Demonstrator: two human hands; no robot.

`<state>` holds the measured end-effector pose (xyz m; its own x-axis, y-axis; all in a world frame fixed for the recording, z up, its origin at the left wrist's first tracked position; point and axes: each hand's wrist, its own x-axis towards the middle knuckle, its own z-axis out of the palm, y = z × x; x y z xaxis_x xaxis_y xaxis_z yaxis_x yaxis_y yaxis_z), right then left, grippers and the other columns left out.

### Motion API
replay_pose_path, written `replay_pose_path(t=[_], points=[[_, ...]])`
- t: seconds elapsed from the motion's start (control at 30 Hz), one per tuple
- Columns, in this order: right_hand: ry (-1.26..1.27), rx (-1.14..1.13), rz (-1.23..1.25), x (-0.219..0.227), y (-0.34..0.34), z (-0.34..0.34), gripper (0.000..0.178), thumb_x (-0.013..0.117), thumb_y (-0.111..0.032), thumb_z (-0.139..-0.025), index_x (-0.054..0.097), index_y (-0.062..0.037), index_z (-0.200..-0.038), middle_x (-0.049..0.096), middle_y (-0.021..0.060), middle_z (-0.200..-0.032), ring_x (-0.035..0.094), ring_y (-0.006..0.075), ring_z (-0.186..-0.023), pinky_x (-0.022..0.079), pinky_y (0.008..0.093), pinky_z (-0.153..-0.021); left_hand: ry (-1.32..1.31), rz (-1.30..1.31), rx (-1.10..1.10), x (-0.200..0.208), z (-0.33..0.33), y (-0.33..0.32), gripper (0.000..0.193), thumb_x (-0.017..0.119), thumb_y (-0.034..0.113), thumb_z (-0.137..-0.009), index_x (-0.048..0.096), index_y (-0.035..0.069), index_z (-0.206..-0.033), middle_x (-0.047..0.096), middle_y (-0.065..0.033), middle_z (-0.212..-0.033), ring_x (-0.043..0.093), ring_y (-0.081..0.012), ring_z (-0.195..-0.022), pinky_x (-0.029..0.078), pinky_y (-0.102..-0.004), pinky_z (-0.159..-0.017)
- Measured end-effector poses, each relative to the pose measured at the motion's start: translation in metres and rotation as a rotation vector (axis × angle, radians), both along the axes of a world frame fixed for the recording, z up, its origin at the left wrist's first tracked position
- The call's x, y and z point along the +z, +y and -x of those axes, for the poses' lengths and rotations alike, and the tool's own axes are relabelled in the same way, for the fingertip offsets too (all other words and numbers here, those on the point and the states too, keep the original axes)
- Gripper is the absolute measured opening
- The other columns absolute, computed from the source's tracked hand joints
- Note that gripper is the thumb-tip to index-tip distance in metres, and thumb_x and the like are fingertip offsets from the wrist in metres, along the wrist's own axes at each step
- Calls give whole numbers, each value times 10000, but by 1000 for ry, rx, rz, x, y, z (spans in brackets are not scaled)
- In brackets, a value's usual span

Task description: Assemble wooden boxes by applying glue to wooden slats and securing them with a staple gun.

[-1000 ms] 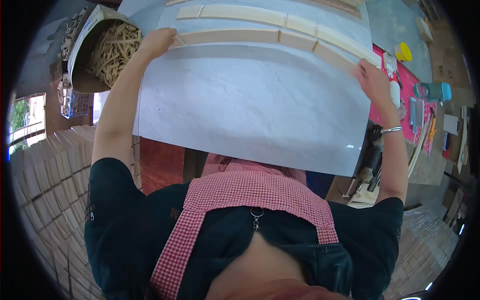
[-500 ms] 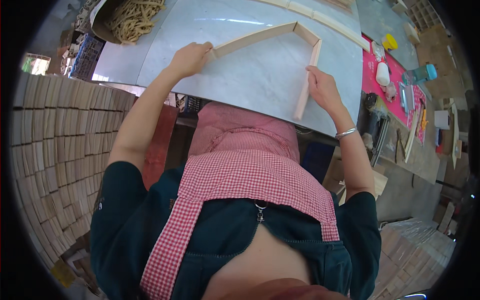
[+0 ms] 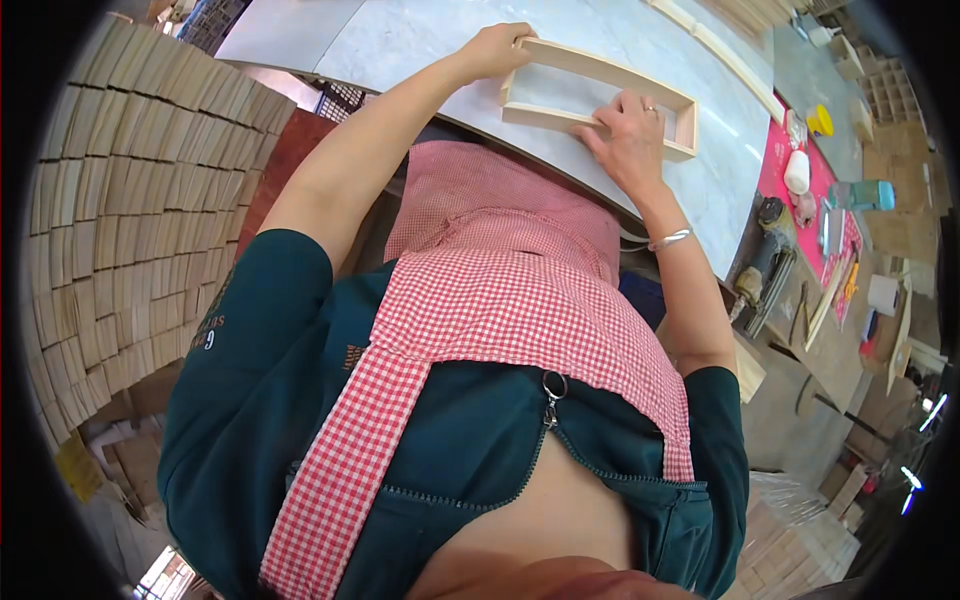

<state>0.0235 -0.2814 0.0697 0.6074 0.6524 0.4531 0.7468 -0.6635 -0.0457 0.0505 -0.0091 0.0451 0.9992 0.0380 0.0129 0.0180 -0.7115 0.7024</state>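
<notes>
A pale wooden rectangular frame (image 3: 612, 72), made of thin strips, rests on the worktable. All its sides now meet as a closed oblong. Its far left corner is gripped by my left hand (image 3: 496, 52), the fingers curled over the top edge. My right hand (image 3: 627, 138) is closed over the near long strip, thumb on the near side and fingers reaching inside the frame. Part of that strip is covered by the right hand. Whether the left end's joint sits fully tight is too small to tell.
The grey-white worktable (image 3: 420, 40) runs across the front. Long wooden strips (image 3: 725, 52) lie along its far side. On the right, a pink sheet (image 3: 778, 160) carries a white bottle (image 3: 797, 172) and tools. Stacked wood pieces (image 3: 150, 215) rise at my left.
The strips, earlier an open bent chain held at both ends, are now folded into a closed rectangle. Both hands have come closer together, and the view has turned.
</notes>
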Motion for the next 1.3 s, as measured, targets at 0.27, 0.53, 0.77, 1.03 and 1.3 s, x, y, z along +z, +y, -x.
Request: replay_pose_path(t=[0.27, 0.53, 0.77, 1.03, 1.3], points=[[145, 16, -178, -27, 5, -8, 268, 765, -353, -836, 657, -109, -860, 638, 31, -792, 624, 250, -719, 463, 353, -695, -49, 9, 16, -7, 1, -4, 357, 588, 150, -860, 677, 90, -1200, 711, -111, -1137, 662, -279, -973, 544, -380, -875], [96, -9, -119, -23, 8, -8, 300, 756, -377, -876, 677, -88, -883, 674, 27, -752, 635, 240, -692, 494, 344, -694, 70, 404, 32, -5, 19, 6, 561, 711, 219, -841, 572, 88, -1369, 693, -162, -1110, 656, -263, -932, 554, -363, -814], [207, 39, -88, -13, 22, -4, 239, 730, -254, -878, 688, -92, -1049, 681, 70, -950, 641, 256, -823, 495, 354, -761, 171, 355, -300, -3, 43, 27, 996, 847, 174, -736, 309, 61, -1567, 654, -217, -1084, 643, -227, -850, 555, -317, -743], [282, 386, -148, -15, 78, 10, 466, 673, -26, -850, 648, -90, -1310, 629, 99, -1097, 613, 280, -919, 505, 367, -836, -8, 411, -338, -27, 36, 23, 1014, 837, 113, -711, 276, -53, -1540, 604, -180, -1166, 616, -216, -829, 550, -298, -727], [416, 428, -145, 20, 95, 2, 418, 718, -5, -799, 694, -52, -1213, 630, 118, -1122, 596, 286, -911, 499, 372, -829, -285, 511, -313, -51, 42, 18, 952, 819, 77, -696, 318, -34, -1498, 609, -213, -1185, 634, -303, -866, 535, -362, -805]])
